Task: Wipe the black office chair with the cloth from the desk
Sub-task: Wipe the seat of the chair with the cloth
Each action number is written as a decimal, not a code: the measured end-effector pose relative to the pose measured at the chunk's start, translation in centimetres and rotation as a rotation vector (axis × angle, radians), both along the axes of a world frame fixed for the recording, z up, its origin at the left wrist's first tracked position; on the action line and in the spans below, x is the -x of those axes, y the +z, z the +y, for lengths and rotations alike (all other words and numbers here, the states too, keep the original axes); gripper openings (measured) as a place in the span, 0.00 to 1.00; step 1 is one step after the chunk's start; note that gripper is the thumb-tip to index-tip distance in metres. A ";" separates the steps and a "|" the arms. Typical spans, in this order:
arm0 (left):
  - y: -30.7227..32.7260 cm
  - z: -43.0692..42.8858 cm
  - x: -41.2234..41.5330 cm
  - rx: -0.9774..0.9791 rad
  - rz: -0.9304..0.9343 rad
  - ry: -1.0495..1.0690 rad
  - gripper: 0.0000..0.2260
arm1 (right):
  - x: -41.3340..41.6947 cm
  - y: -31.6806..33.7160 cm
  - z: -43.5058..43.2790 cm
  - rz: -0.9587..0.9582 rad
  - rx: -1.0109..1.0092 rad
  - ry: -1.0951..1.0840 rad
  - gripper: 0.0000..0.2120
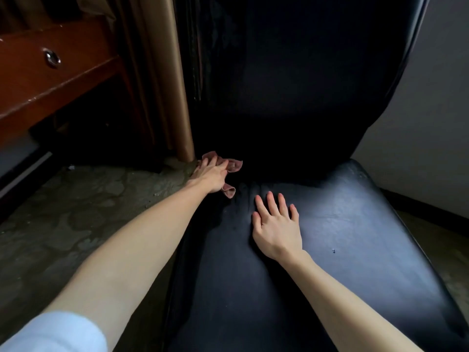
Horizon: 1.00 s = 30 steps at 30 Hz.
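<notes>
The black office chair fills the middle and right, its padded seat near me and its tall backrest rising behind. My left hand grips a bunched pink cloth at the seat's far left corner, where seat and backrest meet. Parts of the cloth stick out above and below my fingers. My right hand lies flat on the seat with fingers spread, holding nothing, a short way right of the cloth.
A reddish wooden desk with a drawer and round metal pull stands at upper left. A tan curtain hangs beside the chair's backrest. Mottled stone floor lies to the left; a pale wall is at right.
</notes>
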<state>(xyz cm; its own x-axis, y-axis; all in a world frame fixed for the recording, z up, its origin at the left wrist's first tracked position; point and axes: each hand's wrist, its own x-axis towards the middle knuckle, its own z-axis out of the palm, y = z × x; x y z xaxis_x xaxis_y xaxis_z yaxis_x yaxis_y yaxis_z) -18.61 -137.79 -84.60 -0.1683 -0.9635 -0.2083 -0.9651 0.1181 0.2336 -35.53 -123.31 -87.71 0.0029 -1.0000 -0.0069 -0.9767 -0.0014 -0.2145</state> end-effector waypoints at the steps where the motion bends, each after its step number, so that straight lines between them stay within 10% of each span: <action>1: 0.1 -0.4 0.3 -0.005 -0.010 0.002 0.22 | 0.0 0.0 -0.1 -0.005 0.002 -0.003 0.26; 30: -0.4 17.6 -4.8 0.091 0.279 -0.053 0.32 | -0.5 1.5 -0.2 -0.120 0.054 0.054 0.23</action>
<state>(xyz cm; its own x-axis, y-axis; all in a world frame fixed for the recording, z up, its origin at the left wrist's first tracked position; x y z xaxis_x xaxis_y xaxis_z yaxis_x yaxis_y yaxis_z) -13.80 -120.21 -84.95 -0.2570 -0.9645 -0.0600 -0.8570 0.1988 0.4755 -35.05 -123.50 -86.25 0.0543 -0.9972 0.0510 -0.9424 -0.0681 -0.3275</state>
